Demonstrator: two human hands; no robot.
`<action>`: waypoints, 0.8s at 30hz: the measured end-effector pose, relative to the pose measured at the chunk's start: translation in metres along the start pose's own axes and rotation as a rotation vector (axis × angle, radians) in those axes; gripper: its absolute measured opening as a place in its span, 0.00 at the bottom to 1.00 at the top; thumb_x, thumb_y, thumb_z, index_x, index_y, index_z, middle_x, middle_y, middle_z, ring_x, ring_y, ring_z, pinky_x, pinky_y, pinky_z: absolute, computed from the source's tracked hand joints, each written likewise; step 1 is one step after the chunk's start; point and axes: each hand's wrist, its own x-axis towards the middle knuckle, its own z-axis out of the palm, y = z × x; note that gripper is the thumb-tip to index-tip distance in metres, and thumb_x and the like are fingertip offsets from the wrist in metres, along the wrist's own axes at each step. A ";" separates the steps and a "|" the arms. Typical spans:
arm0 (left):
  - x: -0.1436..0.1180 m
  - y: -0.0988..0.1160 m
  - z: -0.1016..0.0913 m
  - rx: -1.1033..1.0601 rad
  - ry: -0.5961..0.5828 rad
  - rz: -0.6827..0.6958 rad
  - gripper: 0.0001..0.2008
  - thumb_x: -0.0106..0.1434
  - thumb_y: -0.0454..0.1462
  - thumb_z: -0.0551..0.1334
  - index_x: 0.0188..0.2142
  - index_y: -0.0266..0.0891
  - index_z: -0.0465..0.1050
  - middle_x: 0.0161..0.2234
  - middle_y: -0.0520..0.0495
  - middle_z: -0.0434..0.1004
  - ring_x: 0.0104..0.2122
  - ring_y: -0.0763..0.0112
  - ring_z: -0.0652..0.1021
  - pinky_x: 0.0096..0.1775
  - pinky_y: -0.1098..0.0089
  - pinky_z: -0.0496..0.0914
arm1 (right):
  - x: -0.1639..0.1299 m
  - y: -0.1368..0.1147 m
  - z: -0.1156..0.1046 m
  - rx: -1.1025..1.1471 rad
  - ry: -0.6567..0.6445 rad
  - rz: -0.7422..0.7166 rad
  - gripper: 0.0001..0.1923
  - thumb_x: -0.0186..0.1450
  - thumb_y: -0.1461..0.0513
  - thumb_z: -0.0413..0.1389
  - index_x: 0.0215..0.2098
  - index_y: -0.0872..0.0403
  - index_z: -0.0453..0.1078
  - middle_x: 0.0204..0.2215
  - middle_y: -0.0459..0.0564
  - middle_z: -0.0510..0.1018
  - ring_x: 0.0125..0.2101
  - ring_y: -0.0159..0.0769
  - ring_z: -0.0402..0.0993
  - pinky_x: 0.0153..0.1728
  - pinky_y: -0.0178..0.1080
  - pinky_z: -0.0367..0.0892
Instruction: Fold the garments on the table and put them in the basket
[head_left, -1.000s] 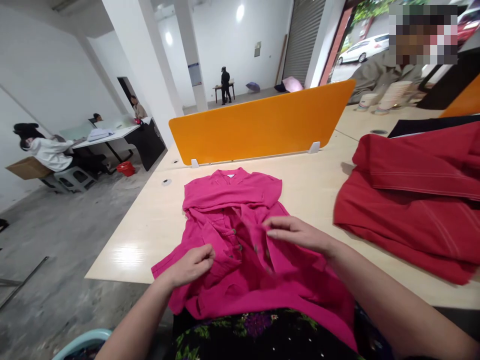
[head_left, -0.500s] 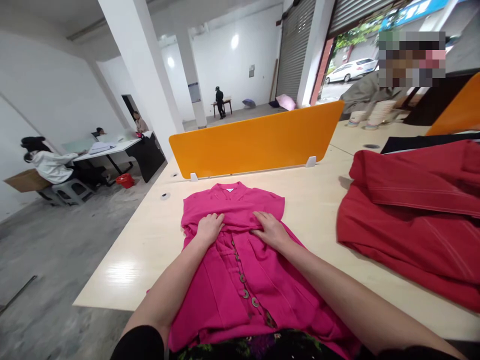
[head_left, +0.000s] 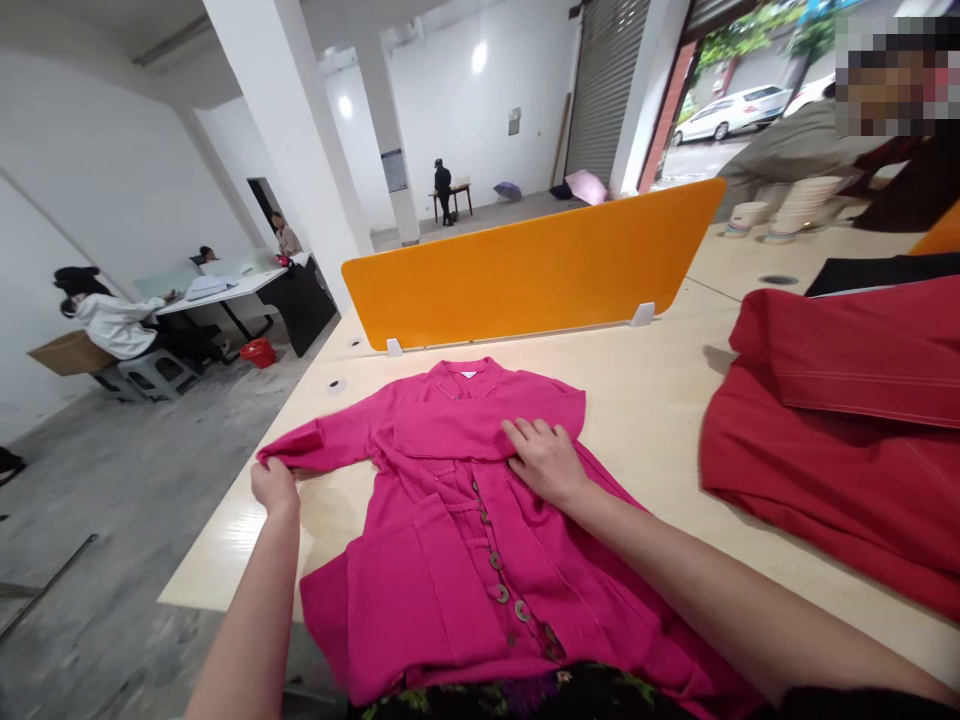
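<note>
Desk (head_left: 645,400): pink shirt (head_left: 465,520), collar toward frame top.
Left hand (head_left: 274,487): I see it pinching the sleeve (head_left: 322,445), frame left.
Right hand (head_left: 546,460): open, flat on chest.

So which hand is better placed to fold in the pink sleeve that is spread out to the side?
The left hand, probably: it already grips the cuff of that sleeve of the pink shirt. The right hand lies flat on the chest, holding the shirt down.
</note>
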 end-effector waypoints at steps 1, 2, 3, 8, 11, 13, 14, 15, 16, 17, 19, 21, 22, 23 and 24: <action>-0.003 -0.013 -0.003 0.049 -0.040 0.003 0.08 0.61 0.35 0.50 0.34 0.39 0.66 0.26 0.47 0.71 0.31 0.61 0.75 0.35 0.63 0.70 | 0.007 -0.009 -0.002 -0.028 -0.026 -0.062 0.26 0.63 0.66 0.48 0.60 0.59 0.61 0.55 0.64 0.69 0.49 0.52 0.66 0.45 0.50 0.62; -0.007 -0.024 -0.004 0.102 -0.086 0.015 0.05 0.60 0.36 0.53 0.32 0.40 0.66 0.26 0.47 0.71 0.32 0.59 0.76 0.37 0.62 0.70 | 0.016 -0.017 -0.001 -0.035 -0.058 -0.118 0.26 0.64 0.68 0.46 0.61 0.58 0.61 0.56 0.63 0.68 0.50 0.51 0.65 0.45 0.50 0.62; -0.011 -0.032 -0.002 0.142 -0.126 0.030 0.03 0.58 0.37 0.56 0.32 0.40 0.65 0.27 0.47 0.71 0.33 0.58 0.76 0.39 0.60 0.70 | 0.026 -0.023 0.000 -0.020 -0.098 -0.169 0.27 0.63 0.70 0.45 0.61 0.56 0.61 0.57 0.61 0.67 0.50 0.49 0.66 0.46 0.49 0.61; -0.016 -0.047 0.007 0.257 -0.232 0.115 0.09 0.58 0.39 0.59 0.37 0.41 0.64 0.34 0.45 0.73 0.39 0.56 0.76 0.44 0.58 0.69 | 0.076 -0.010 0.002 0.340 -0.192 -0.052 0.25 0.54 0.73 0.50 0.45 0.48 0.75 0.43 0.47 0.79 0.42 0.37 0.72 0.43 0.35 0.65; -0.013 -0.049 0.008 0.292 -0.247 0.130 0.11 0.58 0.38 0.59 0.41 0.41 0.62 0.35 0.45 0.73 0.38 0.57 0.76 0.43 0.60 0.69 | 0.080 0.047 -0.024 0.392 0.075 0.350 0.24 0.54 0.72 0.45 0.42 0.51 0.75 0.40 0.46 0.80 0.41 0.36 0.73 0.44 0.35 0.65; -0.012 -0.051 0.008 0.307 -0.243 0.134 0.12 0.59 0.38 0.58 0.42 0.41 0.62 0.36 0.45 0.72 0.39 0.58 0.76 0.44 0.60 0.69 | 0.064 0.100 -0.048 0.309 0.218 0.593 0.26 0.55 0.72 0.42 0.46 0.59 0.72 0.41 0.57 0.78 0.43 0.41 0.72 0.44 0.40 0.66; -0.012 -0.052 0.009 0.312 -0.241 0.136 0.12 0.59 0.38 0.58 0.43 0.41 0.62 0.37 0.45 0.72 0.39 0.58 0.76 0.44 0.60 0.69 | 0.050 0.127 -0.058 0.255 0.283 0.729 0.26 0.55 0.71 0.42 0.47 0.63 0.70 0.42 0.64 0.76 0.45 0.46 0.71 0.44 0.45 0.66; -0.012 -0.053 0.009 0.314 -0.239 0.137 0.13 0.59 0.39 0.58 0.43 0.40 0.62 0.37 0.44 0.72 0.39 0.57 0.76 0.44 0.60 0.69 | 0.034 0.152 -0.067 0.211 0.329 0.843 0.26 0.55 0.71 0.42 0.49 0.66 0.69 0.42 0.69 0.75 0.45 0.50 0.71 0.43 0.49 0.66; -0.013 -0.053 0.010 0.314 -0.242 0.136 0.13 0.59 0.39 0.58 0.44 0.40 0.62 0.38 0.44 0.72 0.40 0.57 0.76 0.44 0.59 0.69 | 0.016 0.176 -0.072 0.183 0.351 0.932 0.24 0.55 0.69 0.43 0.48 0.66 0.69 0.40 0.71 0.75 0.45 0.53 0.71 0.43 0.52 0.65; -0.015 -0.054 0.010 0.316 -0.239 0.139 0.14 0.59 0.39 0.58 0.45 0.39 0.63 0.38 0.43 0.71 0.40 0.56 0.75 0.44 0.59 0.69 | -0.002 0.197 -0.075 0.166 0.354 1.001 0.22 0.55 0.68 0.45 0.44 0.63 0.71 0.38 0.71 0.75 0.45 0.57 0.71 0.42 0.56 0.64; -0.019 -0.052 0.012 0.319 -0.178 0.187 0.18 0.58 0.38 0.59 0.47 0.36 0.63 0.40 0.40 0.71 0.43 0.54 0.74 0.45 0.57 0.69 | -0.034 0.225 -0.070 0.178 0.286 1.162 0.17 0.54 0.64 0.50 0.41 0.54 0.73 0.38 0.69 0.75 0.45 0.62 0.71 0.38 0.62 0.63; -0.024 -0.047 0.014 0.306 -0.070 0.321 0.22 0.58 0.37 0.58 0.51 0.33 0.62 0.44 0.35 0.69 0.47 0.51 0.72 0.47 0.54 0.68 | -0.055 0.232 -0.057 0.185 0.241 1.183 0.16 0.55 0.60 0.52 0.41 0.49 0.73 0.43 0.66 0.73 0.48 0.66 0.67 0.38 0.66 0.61; -0.028 -0.041 0.017 0.290 -0.032 0.421 0.22 0.59 0.37 0.57 0.52 0.32 0.62 0.46 0.34 0.68 0.49 0.51 0.71 0.49 0.53 0.67 | -0.058 0.227 -0.050 0.170 0.262 1.111 0.16 0.56 0.58 0.52 0.43 0.47 0.72 0.46 0.64 0.72 0.51 0.68 0.64 0.40 0.67 0.60; -0.032 -0.034 0.020 0.268 -0.028 0.532 0.21 0.60 0.37 0.55 0.53 0.32 0.62 0.47 0.33 0.67 0.50 0.51 0.70 0.50 0.53 0.65 | -0.058 0.217 -0.042 0.145 0.302 0.979 0.17 0.59 0.57 0.50 0.46 0.46 0.71 0.49 0.62 0.70 0.53 0.67 0.62 0.44 0.66 0.59; -0.036 -0.026 0.024 0.242 -0.070 0.644 0.19 0.62 0.37 0.54 0.53 0.33 0.64 0.48 0.34 0.67 0.51 0.53 0.69 0.52 0.54 0.64 | -0.054 0.203 -0.035 0.115 0.340 0.812 0.18 0.61 0.56 0.48 0.48 0.46 0.69 0.52 0.59 0.69 0.55 0.65 0.60 0.48 0.63 0.59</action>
